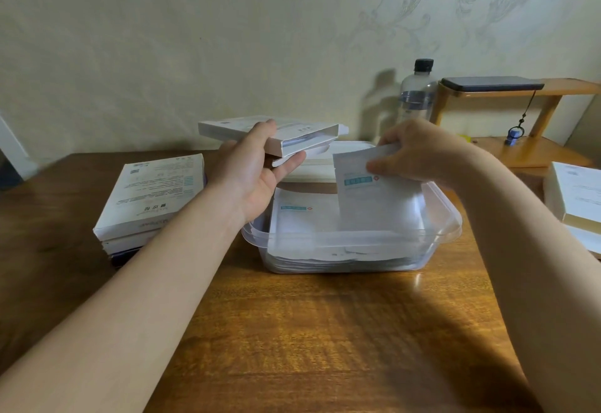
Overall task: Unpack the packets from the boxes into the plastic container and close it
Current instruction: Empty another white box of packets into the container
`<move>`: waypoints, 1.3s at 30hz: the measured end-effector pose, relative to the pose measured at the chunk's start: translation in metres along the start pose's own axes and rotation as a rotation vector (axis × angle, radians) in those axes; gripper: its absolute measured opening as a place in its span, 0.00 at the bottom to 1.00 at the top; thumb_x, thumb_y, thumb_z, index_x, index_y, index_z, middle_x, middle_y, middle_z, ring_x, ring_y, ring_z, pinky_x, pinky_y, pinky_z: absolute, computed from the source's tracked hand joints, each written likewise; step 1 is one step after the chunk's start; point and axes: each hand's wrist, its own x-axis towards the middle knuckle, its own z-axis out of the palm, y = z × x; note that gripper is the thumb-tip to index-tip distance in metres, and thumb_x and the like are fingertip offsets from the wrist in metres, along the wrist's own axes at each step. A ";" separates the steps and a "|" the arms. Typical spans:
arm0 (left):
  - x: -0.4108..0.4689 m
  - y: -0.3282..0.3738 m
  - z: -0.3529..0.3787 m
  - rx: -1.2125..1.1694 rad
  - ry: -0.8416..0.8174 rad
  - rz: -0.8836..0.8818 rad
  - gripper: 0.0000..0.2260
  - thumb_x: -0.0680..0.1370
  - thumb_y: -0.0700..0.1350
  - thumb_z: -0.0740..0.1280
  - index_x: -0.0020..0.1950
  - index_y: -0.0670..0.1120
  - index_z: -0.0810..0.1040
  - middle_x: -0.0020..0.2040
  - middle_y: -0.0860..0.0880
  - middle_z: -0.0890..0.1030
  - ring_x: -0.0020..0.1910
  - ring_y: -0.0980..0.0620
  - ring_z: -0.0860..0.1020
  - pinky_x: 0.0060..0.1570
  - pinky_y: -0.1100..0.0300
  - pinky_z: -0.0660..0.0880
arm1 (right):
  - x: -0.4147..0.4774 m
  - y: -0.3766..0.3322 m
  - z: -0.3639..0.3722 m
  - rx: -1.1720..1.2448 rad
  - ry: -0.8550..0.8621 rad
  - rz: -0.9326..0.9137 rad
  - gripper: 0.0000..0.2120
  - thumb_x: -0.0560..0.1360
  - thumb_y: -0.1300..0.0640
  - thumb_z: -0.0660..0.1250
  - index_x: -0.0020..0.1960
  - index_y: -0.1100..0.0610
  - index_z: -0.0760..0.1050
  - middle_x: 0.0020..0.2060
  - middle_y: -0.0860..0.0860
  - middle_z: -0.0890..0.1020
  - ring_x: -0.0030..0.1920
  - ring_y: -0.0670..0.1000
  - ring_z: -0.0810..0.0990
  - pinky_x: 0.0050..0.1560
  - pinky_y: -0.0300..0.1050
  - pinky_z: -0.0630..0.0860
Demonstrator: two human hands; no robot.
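Your right grip (422, 152) pinches a flat, glossy white packet (377, 198) by its top edge, its lower half standing in the clear rectangular plastic container (341, 237) in the middle of the wooden surface (325, 331), over stacked packets (302, 217). Your left grip (257, 168) curls round a thin, open-ended cardboard box (292, 134) above the container's far-left corner. Flat boxes (153, 194) pile near the surface's left edge; the pale slab (312, 168) behind may be a lid.

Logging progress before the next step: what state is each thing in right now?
left hand: grips the held box.
held box: open at its right end, contents showing.
right hand: pinches the packet.
packet: upright, lower part inside the plastic container.
plastic container: lid off, packets stacked inside.
stack of boxes: piled flat, untouched.
bottle: upright, capped.
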 end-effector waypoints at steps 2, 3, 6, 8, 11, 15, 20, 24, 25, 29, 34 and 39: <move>0.000 0.000 0.000 0.001 0.002 0.001 0.14 0.80 0.38 0.70 0.64 0.38 0.75 0.63 0.37 0.80 0.58 0.40 0.83 0.44 0.49 0.84 | 0.000 -0.005 0.004 -0.147 0.066 -0.035 0.08 0.70 0.54 0.77 0.47 0.54 0.82 0.39 0.48 0.80 0.37 0.47 0.77 0.31 0.37 0.68; 0.000 0.000 0.000 0.002 0.003 0.001 0.14 0.80 0.38 0.70 0.64 0.38 0.75 0.63 0.37 0.81 0.58 0.40 0.83 0.44 0.49 0.84 | 0.000 -0.007 0.006 -0.212 0.089 -0.055 0.09 0.69 0.55 0.77 0.47 0.55 0.82 0.40 0.49 0.80 0.39 0.49 0.77 0.30 0.37 0.67; 0.000 0.000 0.001 0.008 0.003 0.002 0.14 0.80 0.39 0.70 0.64 0.38 0.75 0.62 0.37 0.81 0.57 0.41 0.84 0.45 0.49 0.84 | -0.002 -0.014 0.010 -0.383 0.118 -0.090 0.14 0.69 0.58 0.78 0.51 0.59 0.78 0.44 0.53 0.79 0.46 0.57 0.77 0.39 0.43 0.74; -0.001 -0.001 0.001 0.013 -0.001 0.000 0.13 0.80 0.39 0.69 0.64 0.38 0.75 0.61 0.37 0.81 0.56 0.41 0.84 0.45 0.49 0.84 | -0.005 -0.018 0.013 -0.482 0.147 -0.092 0.13 0.69 0.58 0.78 0.47 0.58 0.76 0.46 0.55 0.79 0.47 0.60 0.77 0.46 0.50 0.78; -0.001 -0.001 0.002 0.020 0.000 0.001 0.12 0.80 0.39 0.69 0.62 0.38 0.76 0.61 0.37 0.82 0.57 0.41 0.84 0.45 0.50 0.84 | -0.009 -0.024 0.015 -0.552 0.164 -0.081 0.18 0.68 0.61 0.76 0.34 0.55 0.66 0.37 0.54 0.74 0.42 0.60 0.76 0.40 0.48 0.74; 0.001 -0.001 0.001 0.020 -0.002 0.002 0.12 0.80 0.39 0.70 0.63 0.38 0.76 0.62 0.37 0.81 0.58 0.41 0.83 0.44 0.50 0.84 | -0.020 -0.039 0.014 -0.513 -0.104 -0.115 0.15 0.69 0.50 0.78 0.50 0.56 0.80 0.47 0.52 0.82 0.48 0.56 0.80 0.48 0.49 0.76; 0.004 -0.002 -0.002 0.008 -0.027 -0.003 0.15 0.79 0.39 0.70 0.65 0.38 0.75 0.65 0.36 0.79 0.61 0.40 0.81 0.45 0.49 0.84 | -0.018 -0.041 0.021 -0.640 -0.480 -0.146 0.40 0.69 0.35 0.72 0.76 0.46 0.65 0.73 0.45 0.70 0.73 0.53 0.68 0.73 0.55 0.64; 0.005 -0.002 -0.002 0.004 -0.027 -0.007 0.16 0.79 0.39 0.71 0.65 0.37 0.76 0.68 0.35 0.77 0.63 0.40 0.80 0.45 0.49 0.84 | -0.015 -0.035 0.024 -0.765 -0.606 -0.138 0.40 0.70 0.32 0.68 0.78 0.44 0.61 0.75 0.47 0.66 0.74 0.54 0.65 0.74 0.55 0.62; 0.005 -0.002 -0.002 0.003 -0.027 -0.007 0.16 0.79 0.39 0.71 0.65 0.37 0.75 0.68 0.35 0.77 0.63 0.40 0.80 0.45 0.49 0.84 | -0.015 -0.035 0.024 -0.774 -0.620 -0.136 0.41 0.70 0.31 0.67 0.78 0.46 0.62 0.74 0.48 0.69 0.72 0.55 0.68 0.73 0.55 0.64; 0.005 -0.002 -0.002 0.007 -0.034 -0.010 0.16 0.79 0.39 0.71 0.65 0.38 0.75 0.67 0.35 0.77 0.62 0.40 0.81 0.45 0.49 0.84 | -0.012 -0.033 0.026 -0.822 -0.622 -0.125 0.43 0.68 0.28 0.67 0.75 0.52 0.68 0.66 0.50 0.76 0.65 0.55 0.74 0.68 0.53 0.70; 0.004 -0.001 -0.002 0.003 -0.030 -0.012 0.16 0.79 0.39 0.71 0.66 0.38 0.75 0.66 0.36 0.78 0.61 0.40 0.81 0.45 0.50 0.84 | -0.012 -0.032 0.027 -0.847 -0.626 -0.120 0.42 0.68 0.28 0.66 0.74 0.53 0.69 0.66 0.51 0.76 0.65 0.56 0.74 0.68 0.53 0.70; 0.003 -0.002 -0.002 0.012 -0.030 -0.013 0.16 0.80 0.39 0.70 0.66 0.38 0.75 0.65 0.36 0.79 0.60 0.41 0.82 0.44 0.50 0.84 | -0.011 -0.031 0.021 -0.834 -0.609 -0.095 0.49 0.65 0.27 0.68 0.79 0.49 0.60 0.74 0.50 0.68 0.73 0.57 0.67 0.73 0.57 0.65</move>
